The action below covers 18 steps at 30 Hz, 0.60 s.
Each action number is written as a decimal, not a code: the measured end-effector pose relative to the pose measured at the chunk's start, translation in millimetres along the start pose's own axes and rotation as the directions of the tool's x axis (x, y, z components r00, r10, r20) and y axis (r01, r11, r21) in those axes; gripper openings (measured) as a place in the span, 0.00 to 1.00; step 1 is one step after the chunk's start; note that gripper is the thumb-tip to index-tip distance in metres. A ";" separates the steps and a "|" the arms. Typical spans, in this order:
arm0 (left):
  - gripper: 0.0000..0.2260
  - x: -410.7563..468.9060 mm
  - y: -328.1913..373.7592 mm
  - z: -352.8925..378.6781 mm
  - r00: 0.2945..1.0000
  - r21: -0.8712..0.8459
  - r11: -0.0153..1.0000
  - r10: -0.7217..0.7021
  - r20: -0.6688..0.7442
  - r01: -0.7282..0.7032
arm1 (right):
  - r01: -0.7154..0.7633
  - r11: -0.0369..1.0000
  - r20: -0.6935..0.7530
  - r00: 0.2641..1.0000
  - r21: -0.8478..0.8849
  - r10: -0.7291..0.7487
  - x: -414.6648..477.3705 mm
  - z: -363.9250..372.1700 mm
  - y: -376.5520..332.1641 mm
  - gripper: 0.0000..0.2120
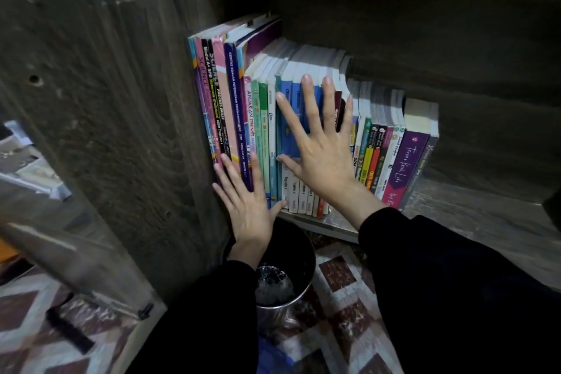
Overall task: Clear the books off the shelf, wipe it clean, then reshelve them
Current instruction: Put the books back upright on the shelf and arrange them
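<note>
Books [236, 106] stand upright in one row on the shelf [473, 209], spines out and packed against the left wall. The tall ones are at the left, shorter ones in the middle, and a purple one leans at the right end. Right of the row the shelf board is bare. No cloth is in view.

Stage is a judgement: either nothing has been cleared yet, or the books are already back and being squared up. Flat palms on the spines suggest the second, a final push to line up the row. If it is the first, clearing, wiping and reshelving are all left.

The left hand [247, 203] has straight fingers and lies flat against the lower spines of the tall books, grasping nothing. The right hand [321, 158] has splayed fingers and presses flat on the blue spines mid-row, also holding nothing. Both touch the books.

Below the shelf edge, between the black sleeves, sits a dark bin [291, 267] on a patterned floor [337, 273].
</note>
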<state>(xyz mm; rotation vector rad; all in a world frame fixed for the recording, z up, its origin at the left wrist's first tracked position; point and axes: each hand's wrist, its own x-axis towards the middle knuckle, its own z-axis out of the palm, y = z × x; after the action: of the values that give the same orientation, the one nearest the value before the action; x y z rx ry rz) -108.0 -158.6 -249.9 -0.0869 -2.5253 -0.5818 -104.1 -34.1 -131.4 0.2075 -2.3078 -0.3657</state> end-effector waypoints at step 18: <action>0.65 3.1 7.2 8.1 1.000 -0.123 0.992 -0.019 -0.016 0.017 | -0.009 0.988 -0.073 0.997 0.157 0.021 -2.2 1.9 2.8 0.50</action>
<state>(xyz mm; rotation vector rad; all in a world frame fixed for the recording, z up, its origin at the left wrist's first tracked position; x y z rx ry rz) -113.4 -148.8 -251.6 -0.1039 -2.4749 -0.7414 -104.0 -30.5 -133.2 0.2769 -2.2636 -0.1658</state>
